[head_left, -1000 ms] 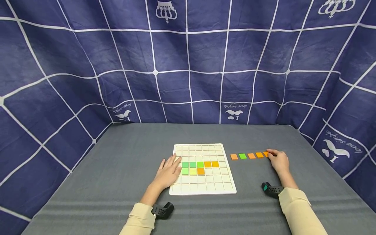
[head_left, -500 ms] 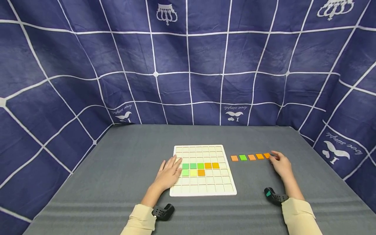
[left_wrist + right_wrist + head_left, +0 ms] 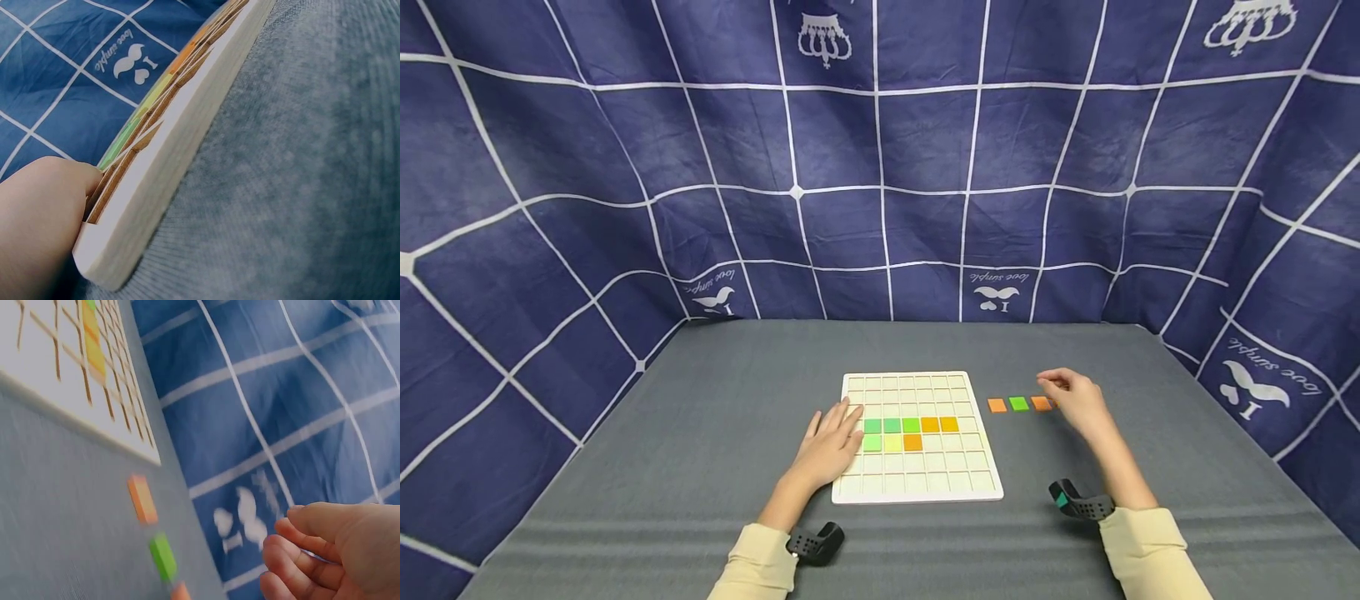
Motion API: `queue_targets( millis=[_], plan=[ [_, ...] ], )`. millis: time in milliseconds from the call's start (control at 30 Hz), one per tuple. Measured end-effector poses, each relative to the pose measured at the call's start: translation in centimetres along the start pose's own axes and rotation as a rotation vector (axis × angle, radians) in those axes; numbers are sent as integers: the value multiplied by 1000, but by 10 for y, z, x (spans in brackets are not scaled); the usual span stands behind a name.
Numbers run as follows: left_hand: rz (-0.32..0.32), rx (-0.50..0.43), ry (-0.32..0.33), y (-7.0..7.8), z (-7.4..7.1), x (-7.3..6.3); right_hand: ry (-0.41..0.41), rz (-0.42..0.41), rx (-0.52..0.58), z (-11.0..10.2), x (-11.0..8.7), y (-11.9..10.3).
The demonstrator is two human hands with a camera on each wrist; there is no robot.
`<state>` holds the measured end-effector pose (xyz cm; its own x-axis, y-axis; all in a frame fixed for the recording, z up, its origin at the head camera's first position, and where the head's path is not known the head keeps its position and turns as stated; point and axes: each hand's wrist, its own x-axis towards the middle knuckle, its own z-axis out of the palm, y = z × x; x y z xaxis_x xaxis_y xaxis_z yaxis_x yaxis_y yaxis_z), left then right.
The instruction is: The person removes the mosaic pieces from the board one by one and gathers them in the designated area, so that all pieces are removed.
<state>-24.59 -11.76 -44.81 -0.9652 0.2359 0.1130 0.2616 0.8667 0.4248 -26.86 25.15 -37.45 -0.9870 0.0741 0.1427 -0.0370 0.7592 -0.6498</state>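
A white grid board (image 3: 947, 483) lies on the table, with green, yellow and orange square tiles (image 3: 911, 425) in two of its rows. My left hand (image 3: 826, 446) rests flat across the board's left edge, fingers spread. In the left wrist view the thumb base (image 3: 47, 212) lies against the board's corner. Right of the board, an orange tile (image 3: 997, 406), a green tile (image 3: 1018, 404) and another orange tile (image 3: 1041, 403) lie in a row. Over the row's right end hangs my right hand (image 3: 1078, 404), fingers loosely bent, hiding the tiles there. No tile shows between its fingers (image 3: 287, 556).
A grey cloth (image 3: 760, 367) covers the table. Dark blue curtains (image 3: 917, 225) with white lines stand behind it and at both sides. Black bands (image 3: 816, 543) are worn on both wrists.
My right hand has left the outermost orange tile, drawn slightly right, then moved left over the row, covering its right-end tiles. The left hand and board have stayed in place.
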Motion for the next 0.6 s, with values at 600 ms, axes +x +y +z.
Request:
queue_targets(
  millis=[600],
  plan=[
    [24,-13,2,0,-2,0,-83,-107,158,94,-18,-55]
  ],
)
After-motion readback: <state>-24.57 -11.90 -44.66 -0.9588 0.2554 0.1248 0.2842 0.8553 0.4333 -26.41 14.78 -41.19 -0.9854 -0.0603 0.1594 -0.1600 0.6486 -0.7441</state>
